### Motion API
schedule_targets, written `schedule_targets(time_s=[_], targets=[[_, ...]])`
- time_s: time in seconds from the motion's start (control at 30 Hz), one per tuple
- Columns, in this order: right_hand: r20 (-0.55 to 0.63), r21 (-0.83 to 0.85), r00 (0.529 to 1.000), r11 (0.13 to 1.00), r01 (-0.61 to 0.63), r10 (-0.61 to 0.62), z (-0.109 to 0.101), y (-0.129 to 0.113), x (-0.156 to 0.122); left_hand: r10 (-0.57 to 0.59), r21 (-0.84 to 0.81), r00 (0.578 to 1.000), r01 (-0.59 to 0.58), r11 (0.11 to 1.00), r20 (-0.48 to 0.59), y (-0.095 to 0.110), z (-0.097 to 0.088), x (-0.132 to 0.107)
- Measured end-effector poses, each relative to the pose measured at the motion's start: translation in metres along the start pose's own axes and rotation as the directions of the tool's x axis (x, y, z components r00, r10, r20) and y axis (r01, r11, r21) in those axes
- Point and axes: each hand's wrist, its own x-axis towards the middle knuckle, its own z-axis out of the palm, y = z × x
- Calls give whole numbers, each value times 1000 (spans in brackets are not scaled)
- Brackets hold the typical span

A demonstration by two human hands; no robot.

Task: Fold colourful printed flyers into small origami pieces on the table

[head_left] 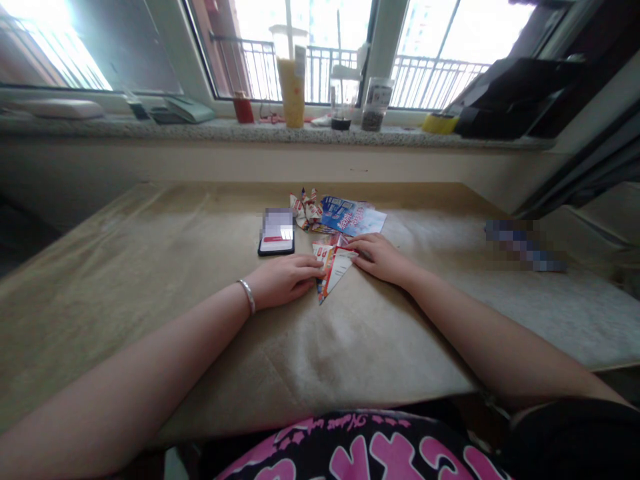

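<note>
A colourful printed flyer, folded into a pointed triangular shape [333,268], lies on the brown paper-covered table [380,347] in front of me. My left hand [283,281] holds its left edge with the fingertips. My right hand [380,259] presses on its upper right part, fingers together. Beyond the hands lies a small heap of folded paper pieces [305,209], red and white. Flat blue and white flyers [353,217] lie next to that heap. A bracelet [247,296] circles my left wrist.
A smartphone [277,233] lies just beyond my left hand. A pixelated object [523,245] sits at the table's right. Behind the table, a granite windowsill [250,131] holds a tall drink cup [291,79], a jar [377,104] and other items.
</note>
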Motion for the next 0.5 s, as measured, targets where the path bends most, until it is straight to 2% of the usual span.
schedule_targets(time_s=[0.13,0.27,0.43,0.5], targets=[[-20,114,997,991,-77,80,-4,-3,-1,14,12,1000,-14,1000,-4,0,0,1],[8,205,986,965,-163,165,-10,-5,-2,29,44,1000,-29,999,-4,3,-2,2],[41,212,985,962,-172,167,-17,-5,-4,40,59,999,-41,997,15,7,-5,4],[53,164,992,979,-124,117,-19,-6,-5,45,56,999,-46,997,17,8,-6,5]])
